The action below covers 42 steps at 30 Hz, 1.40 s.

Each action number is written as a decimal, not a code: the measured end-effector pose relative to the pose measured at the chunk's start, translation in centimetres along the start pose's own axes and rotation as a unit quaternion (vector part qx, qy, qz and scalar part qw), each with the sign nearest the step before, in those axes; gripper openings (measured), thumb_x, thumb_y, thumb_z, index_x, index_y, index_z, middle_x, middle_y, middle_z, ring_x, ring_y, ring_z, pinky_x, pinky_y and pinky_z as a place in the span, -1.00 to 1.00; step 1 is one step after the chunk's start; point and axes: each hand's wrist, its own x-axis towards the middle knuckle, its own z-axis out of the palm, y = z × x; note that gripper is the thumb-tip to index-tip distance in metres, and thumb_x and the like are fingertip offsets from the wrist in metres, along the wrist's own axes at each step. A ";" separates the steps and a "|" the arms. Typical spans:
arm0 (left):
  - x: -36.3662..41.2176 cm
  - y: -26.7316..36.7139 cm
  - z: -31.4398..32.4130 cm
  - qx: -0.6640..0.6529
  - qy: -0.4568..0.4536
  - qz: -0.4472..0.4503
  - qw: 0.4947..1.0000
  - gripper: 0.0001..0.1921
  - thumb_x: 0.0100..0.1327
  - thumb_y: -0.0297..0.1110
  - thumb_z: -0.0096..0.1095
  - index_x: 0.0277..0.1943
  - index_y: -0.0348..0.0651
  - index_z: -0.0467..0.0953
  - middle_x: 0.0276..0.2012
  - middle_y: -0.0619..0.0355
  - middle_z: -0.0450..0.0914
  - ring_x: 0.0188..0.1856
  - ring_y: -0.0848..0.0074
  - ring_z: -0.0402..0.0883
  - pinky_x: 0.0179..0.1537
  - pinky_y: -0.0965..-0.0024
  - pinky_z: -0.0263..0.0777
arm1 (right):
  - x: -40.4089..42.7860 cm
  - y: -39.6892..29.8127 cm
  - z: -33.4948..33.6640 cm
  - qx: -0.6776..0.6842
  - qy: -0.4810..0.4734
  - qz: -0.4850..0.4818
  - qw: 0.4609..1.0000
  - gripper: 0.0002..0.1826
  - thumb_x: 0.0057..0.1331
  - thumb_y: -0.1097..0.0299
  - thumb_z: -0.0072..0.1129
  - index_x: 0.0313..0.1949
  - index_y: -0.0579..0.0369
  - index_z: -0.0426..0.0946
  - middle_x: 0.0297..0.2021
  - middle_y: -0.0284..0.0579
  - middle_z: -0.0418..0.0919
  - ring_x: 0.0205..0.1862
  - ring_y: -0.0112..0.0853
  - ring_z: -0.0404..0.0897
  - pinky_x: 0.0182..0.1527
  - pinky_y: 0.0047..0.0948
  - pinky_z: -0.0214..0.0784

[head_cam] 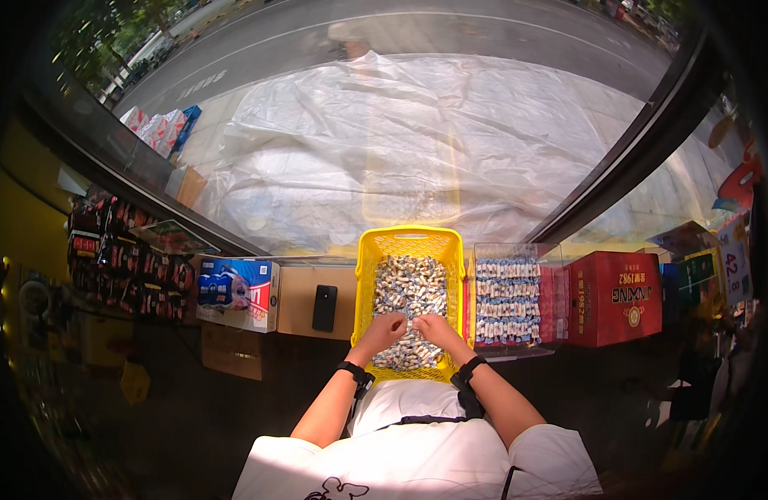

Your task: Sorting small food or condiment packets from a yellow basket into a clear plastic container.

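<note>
A yellow plastic shopping basket (410, 232) stands in front of me, holding many small wrapped candies (412, 284). Above the candies, my left hand (388, 330) has its fingers curled, and my right hand (435, 329) is close beside it with the fingertips pinched. A small pale piece seems to lie between the fingertips, but which hand grips it cannot be made out. Just right of the basket is a clear plastic tray (551, 312) with similar wrapped candies (507, 300) laid in rows.
Left of the basket, a black smartphone (324, 307) lies on a cardboard box (295, 300), beside a blue and white carton (237, 294) and dark red packets (130, 250). A red carton (615, 299) stands right of the tray. Beyond the window frame (627, 144) spreads plastic sheeting (409, 137).
</note>
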 end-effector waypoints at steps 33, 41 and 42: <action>-0.1 -1.7 -0.9 -0.085 0.005 0.021 0.996 -0.83 0.37 -0.38 0.28 -0.08 -0.27 0.58 -0.26 0.04 0.56 -0.24 0.31 0.53 -0.17 0.29 0.41 | 0.1 -1.9 -1.7 0.170 -0.080 0.046 0.981 -0.83 0.33 0.34 0.27 -0.32 0.19 0.66 -0.53 -0.24 0.64 -0.49 -0.53 0.59 -0.42 -0.48 0.41; -0.3 -2.8 -1.3 -0.066 -0.032 0.022 0.997 -0.76 0.46 -0.26 0.15 -0.20 -0.30 0.53 -0.33 0.01 0.51 -0.28 0.23 0.50 -0.18 0.23 0.37 | -0.3 -4.4 -1.5 -0.188 -0.033 -0.136 0.972 -0.89 0.23 0.41 0.16 -0.31 0.16 0.58 -0.40 0.04 0.62 -0.30 0.02 0.62 -0.25 -0.09 0.46; -0.4 -2.7 -1.3 -0.090 -0.052 -0.022 0.994 -0.73 0.47 -0.24 0.13 -0.22 -0.30 0.55 -0.34 0.00 0.53 -0.28 0.22 0.51 -0.18 0.23 0.38 | -0.4 -4.5 -1.4 -0.188 -0.033 -0.136 0.972 -0.89 0.23 0.41 0.16 -0.31 0.16 0.58 -0.40 0.04 0.62 -0.30 0.02 0.62 -0.25 -0.09 0.46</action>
